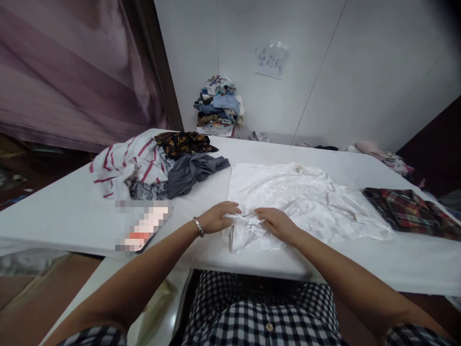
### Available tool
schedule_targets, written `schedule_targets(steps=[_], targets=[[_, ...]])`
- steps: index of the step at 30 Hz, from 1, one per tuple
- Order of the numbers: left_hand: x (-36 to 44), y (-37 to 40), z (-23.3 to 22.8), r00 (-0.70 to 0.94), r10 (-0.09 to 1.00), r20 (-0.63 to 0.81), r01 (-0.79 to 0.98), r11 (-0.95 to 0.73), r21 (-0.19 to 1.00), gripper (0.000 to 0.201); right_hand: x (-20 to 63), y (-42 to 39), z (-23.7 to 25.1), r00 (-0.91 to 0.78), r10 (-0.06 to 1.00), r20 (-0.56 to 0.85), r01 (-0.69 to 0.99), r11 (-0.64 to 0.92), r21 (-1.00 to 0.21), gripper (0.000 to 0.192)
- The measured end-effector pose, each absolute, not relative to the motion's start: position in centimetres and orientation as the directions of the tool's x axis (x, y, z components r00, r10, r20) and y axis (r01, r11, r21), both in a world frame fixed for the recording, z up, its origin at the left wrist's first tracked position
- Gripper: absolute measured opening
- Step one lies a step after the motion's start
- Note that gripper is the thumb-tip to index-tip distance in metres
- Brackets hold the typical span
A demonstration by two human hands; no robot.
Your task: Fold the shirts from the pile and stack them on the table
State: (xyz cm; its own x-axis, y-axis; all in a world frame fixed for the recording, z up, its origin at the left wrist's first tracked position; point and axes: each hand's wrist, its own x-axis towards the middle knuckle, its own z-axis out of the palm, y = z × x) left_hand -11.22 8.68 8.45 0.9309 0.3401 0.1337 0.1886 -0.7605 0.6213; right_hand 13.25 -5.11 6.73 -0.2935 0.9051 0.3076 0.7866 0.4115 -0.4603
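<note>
A white satin shirt (298,197) lies spread on the white table (65,211), its collar toward the far side. My left hand (216,217) and my right hand (275,223) rest close together on the shirt's near edge, each pinching a fold of the white fabric. A metal bracelet sits on my left wrist. The near corner of the shirt bunches under and below my fingers.
A heap of clothes (154,166) with a red-striped white top, a grey piece and dark prints lies at the left. A folded plaid shirt (410,211) lies at the right. A stack of folded clothes (218,105) stands by the wall. A blurred flat object (142,226) lies near my left arm.
</note>
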Motion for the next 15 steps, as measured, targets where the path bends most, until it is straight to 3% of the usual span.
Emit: schedule_targets(steps=[5,9,15], targets=[[-10.1,10.0,8.3,0.927,0.373,-0.036,0.28,-0.627,0.727,0.031,13.2,-3.0,8.0,-0.214,0.974,0.072,0.76,0.212,-0.614,0.025],[-10.2,10.3,8.2,0.916,0.401,-0.034,0.272,-0.556,0.785,0.032,13.0,-1.3,8.2,-0.19,0.976,-0.102,0.719,0.068,-0.692,0.023],[-9.8,10.4,7.8,0.857,0.51,-0.072,0.295,-0.371,0.881,0.029,12.8,-0.6,7.7,-0.219,0.966,-0.137,0.565,0.011,-0.825,0.03]])
